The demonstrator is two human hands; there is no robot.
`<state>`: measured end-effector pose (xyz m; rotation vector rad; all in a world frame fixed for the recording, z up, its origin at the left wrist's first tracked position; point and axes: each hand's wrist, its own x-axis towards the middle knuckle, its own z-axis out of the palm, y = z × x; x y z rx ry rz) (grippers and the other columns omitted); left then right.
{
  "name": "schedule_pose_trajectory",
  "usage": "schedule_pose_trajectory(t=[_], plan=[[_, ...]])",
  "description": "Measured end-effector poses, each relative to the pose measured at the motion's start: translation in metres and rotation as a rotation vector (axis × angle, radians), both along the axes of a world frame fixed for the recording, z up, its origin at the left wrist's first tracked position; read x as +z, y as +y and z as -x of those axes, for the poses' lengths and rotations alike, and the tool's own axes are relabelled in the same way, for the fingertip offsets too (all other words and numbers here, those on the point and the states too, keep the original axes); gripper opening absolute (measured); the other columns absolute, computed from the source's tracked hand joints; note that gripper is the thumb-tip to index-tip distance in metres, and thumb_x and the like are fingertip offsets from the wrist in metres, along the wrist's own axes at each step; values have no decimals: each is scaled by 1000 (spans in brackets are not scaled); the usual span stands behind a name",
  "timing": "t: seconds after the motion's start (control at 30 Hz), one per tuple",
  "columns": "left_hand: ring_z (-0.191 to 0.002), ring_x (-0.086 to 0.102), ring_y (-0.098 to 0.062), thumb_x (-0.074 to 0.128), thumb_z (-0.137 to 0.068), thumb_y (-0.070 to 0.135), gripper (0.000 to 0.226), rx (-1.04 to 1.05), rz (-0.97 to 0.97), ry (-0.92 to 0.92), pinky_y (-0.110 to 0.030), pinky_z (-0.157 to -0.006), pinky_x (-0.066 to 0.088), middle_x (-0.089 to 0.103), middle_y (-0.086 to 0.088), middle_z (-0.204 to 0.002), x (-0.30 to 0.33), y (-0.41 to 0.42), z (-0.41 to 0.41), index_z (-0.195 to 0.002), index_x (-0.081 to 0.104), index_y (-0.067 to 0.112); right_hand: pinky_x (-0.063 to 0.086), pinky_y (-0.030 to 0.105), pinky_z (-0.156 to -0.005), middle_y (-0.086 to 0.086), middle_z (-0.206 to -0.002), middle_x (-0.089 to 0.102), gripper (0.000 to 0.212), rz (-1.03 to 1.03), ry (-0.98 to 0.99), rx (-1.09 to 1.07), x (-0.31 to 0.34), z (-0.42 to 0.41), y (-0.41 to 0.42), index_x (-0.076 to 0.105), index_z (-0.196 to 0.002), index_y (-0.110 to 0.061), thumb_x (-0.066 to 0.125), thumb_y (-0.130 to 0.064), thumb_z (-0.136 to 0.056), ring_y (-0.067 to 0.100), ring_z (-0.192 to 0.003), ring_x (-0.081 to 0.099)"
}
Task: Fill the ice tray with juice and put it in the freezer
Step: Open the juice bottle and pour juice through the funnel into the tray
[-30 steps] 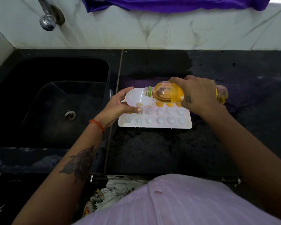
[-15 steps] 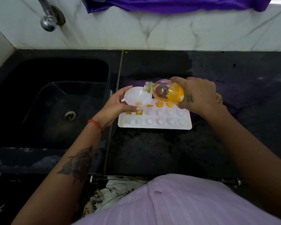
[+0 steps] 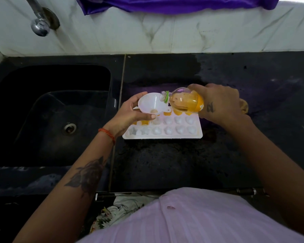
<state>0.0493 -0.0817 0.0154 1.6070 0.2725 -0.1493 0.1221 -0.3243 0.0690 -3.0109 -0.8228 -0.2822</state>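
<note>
Presently: left hand (image 3: 130,111), fingers curled around a white funnel (image 3: 150,103), spout over a middle-row cell. Right hand (image 3: 219,102), fingers wrapped around a juice bottle (image 3: 184,100), tipped on its side, mouth at the funnel's 3 o'clock rim. Ice tray (image 3: 162,135) flat on the black counter (image 3: 165,163), sink (image 3: 51,111) at its 9 o'clock. Filled: far row, two middle-row cells. Left, by my estimate: remaining middle cells, whole near row, freezer trip.

The ice tray (image 3: 162,135) and funnel (image 3: 150,104) look like smooth white plastic. The bottle (image 3: 182,101) is clear, glossy plastic. The counter (image 3: 182,163) is dark speckled stone.
</note>
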Motion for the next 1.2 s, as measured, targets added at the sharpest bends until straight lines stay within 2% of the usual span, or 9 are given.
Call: schedule_pose_trajectory(t=[0.1, 0.23, 0.43, 0.5, 0.7, 0.87, 1.07, 1.2], plan=[[-117, 59, -25, 87, -40, 25, 99, -10, -9, 1, -47, -97, 51, 58, -2, -128, -1, -3, -1, -132, 50, 29, 32, 32, -67, 6, -102, 62, 60, 14, -2, -4, -1, 0, -3, 44, -131, -40, 71, -36, -78, 34, -93, 60], [-118, 57, -25, 87, -40, 25, 99, -24, -10, 8, -45, -97, 51, 58, 0, -129, 0, -6, -2, -131, 49, 29, 32, 33, -68, 8, -109, 62, 62, 48, 15, -8, 4, 1, -6, 41, -134, -39, 69, -29, -79, 35, -98, 59], [-118, 57, -25, 82, -62, -1, 86, -34, -24, 7, -32, -87, 55, 55, -1, -129, -4, -7, -3, -136, 46, 24, 41, 37, -76, 9, -115, 59, 63, 73, 44, -1, 8, 4, -6, 39, -137, -38, 67, -30, -81, 35, -103, 57], [-117, 57, -25, 81, -63, -3, 85, -27, -21, 5, -34, -91, 54, 55, -2, -129, -5, -7, -4, -136, 46, 24, 42, 38, -77, 10, -116, 59, 61, 71, 50, 2, 8, 3, -6, 39, -137, -37, 66, -31, -82, 35, -104, 57], [-119, 56, -26, 82, -60, -2, 87, -25, -7, 11, -41, -97, 51, 54, -3, -131, -6, -5, -4, -135, 46, 23, 42, 38, -76, 7, -110, 61, 61, 41, 40, 1, 3, -1, -3, 40, -134, -40, 68, -38, -80, 34, -100, 59], [-118, 57, -24, 87, -47, 15, 93, -17, -15, 20, -46, -99, 49, 57, 0, -128, -6, -2, -4, -131, 50, 29, 35, 32, -69, 3, -107, 63, 68, 28, 81, -22, 1, 0, -3, 39, -133, -41, 74, -41, -74, 30, -99, 60], [-117, 57, -27, 84, -55, 6, 88, -36, 7, -11, -42, -97, 51, 57, -7, -128, 0, -6, -7, -134, 48, 25, 42, 36, -78, 5, -115, 62, 82, -31, 187, -62, 9, 4, -10, 36, -138, -37, 79, -36, -68, 32, -107, 57], [-118, 56, -27, 83, -57, 7, 88, -67, 20, -17, -40, -94, 53, 56, -7, -130, 2, -15, -12, -135, 47, 23, 41, 37, -77, 7, -114, 63, 76, -25, 178, -83, 13, 8, -17, 39, -137, -36, 77, -34, -70, 34, -106, 58]])
